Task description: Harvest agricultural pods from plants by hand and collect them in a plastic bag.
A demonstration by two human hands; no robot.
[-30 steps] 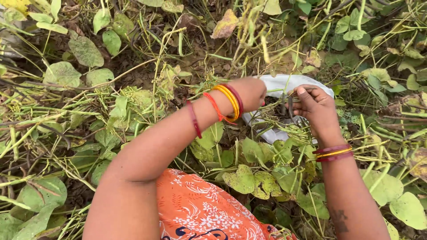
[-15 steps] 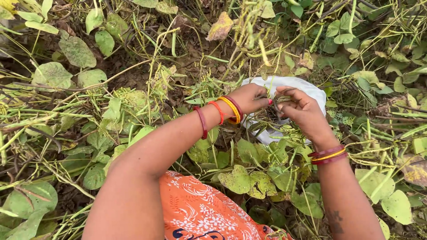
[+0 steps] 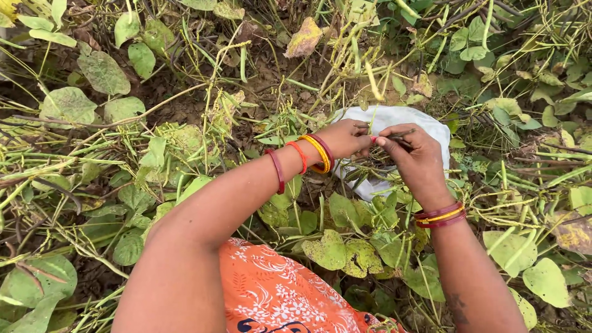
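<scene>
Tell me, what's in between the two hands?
Almost nothing: the left hand and right hand nearly meet fingertip to fingertip over the white bag. Only a thin bean pod crosses there, in the head view.

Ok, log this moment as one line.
left hand: at thin green pod | right hand: pinching same pod | beneath: white cloth bag | around: leafy bean vines

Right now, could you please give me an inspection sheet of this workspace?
Surface: bare soil under tangled vines.
Job's things: white bag lying open on the plants; thin dark pod over it.
Clutter: green pods and yellowed leaves all around.
Hands: left hand and right hand meet over the bag; right fingers pinch the pod; bangles on both wrists.
Cables: nothing seen.
Surroundings: dense green leaves; orange patterned cloth at bottom.
</scene>
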